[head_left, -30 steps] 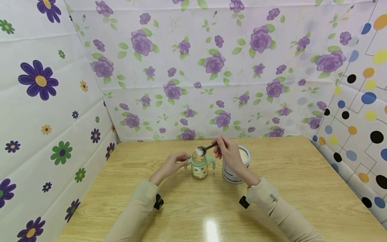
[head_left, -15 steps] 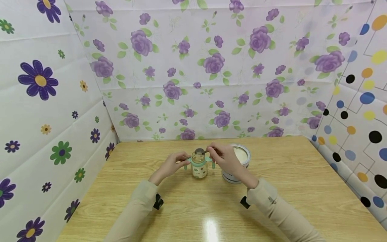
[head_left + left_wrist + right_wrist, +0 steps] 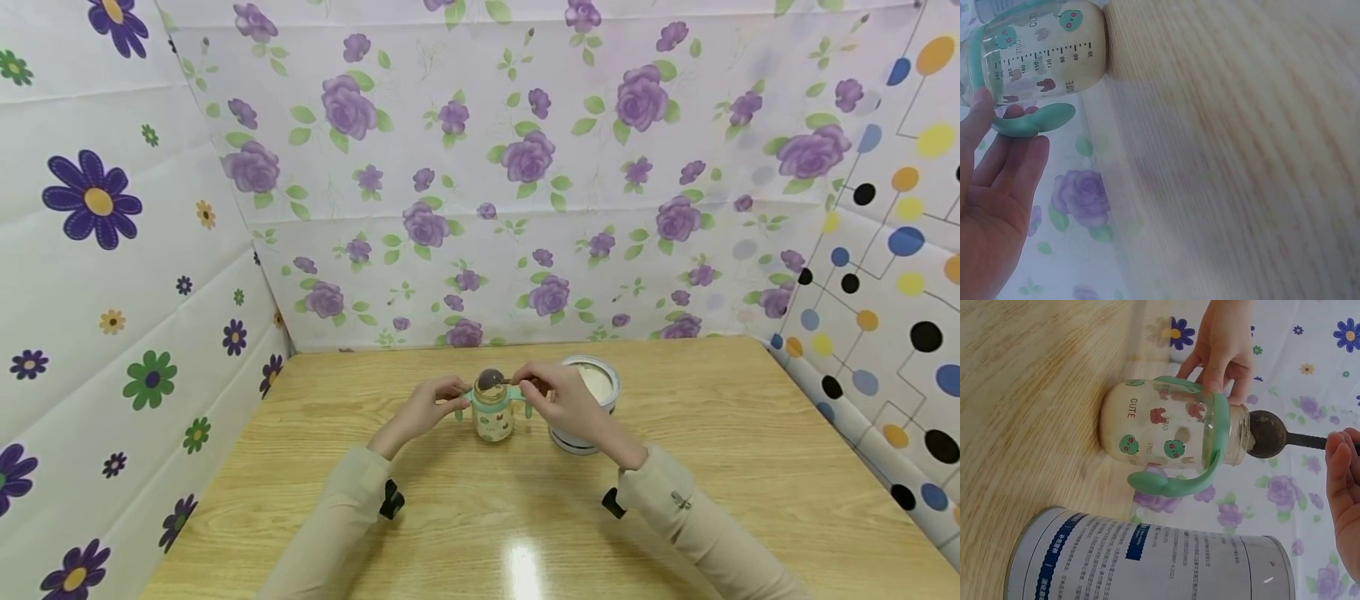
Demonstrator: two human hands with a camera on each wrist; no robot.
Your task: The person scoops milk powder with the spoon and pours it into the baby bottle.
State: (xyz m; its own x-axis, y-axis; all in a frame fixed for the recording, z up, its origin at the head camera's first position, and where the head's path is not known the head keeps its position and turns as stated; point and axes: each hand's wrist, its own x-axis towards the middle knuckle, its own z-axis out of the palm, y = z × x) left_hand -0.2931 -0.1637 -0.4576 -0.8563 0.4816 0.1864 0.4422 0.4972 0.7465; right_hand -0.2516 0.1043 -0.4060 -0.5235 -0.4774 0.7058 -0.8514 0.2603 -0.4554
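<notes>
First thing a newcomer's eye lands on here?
Mid-table, the small baby bottle with mint-green handles: the left hand holds its handle while the right hand pinches a dark spoon turned bowl-down over the open mouth. Just right of it stands an open tin of pale powder. Loud flower-print sheets wall the wooden table on three sides.

A staged recording booth rather than a lived-in room. Pale wood-grain table [image 3: 735, 467] boxed in on three sides by hung printed sheets: purple roses [image 3: 525, 158] behind, big daisies [image 3: 93, 200] to the left, coloured dots [image 3: 900, 250] to the right. Creased, sagging cloth in place of walls.
</notes>
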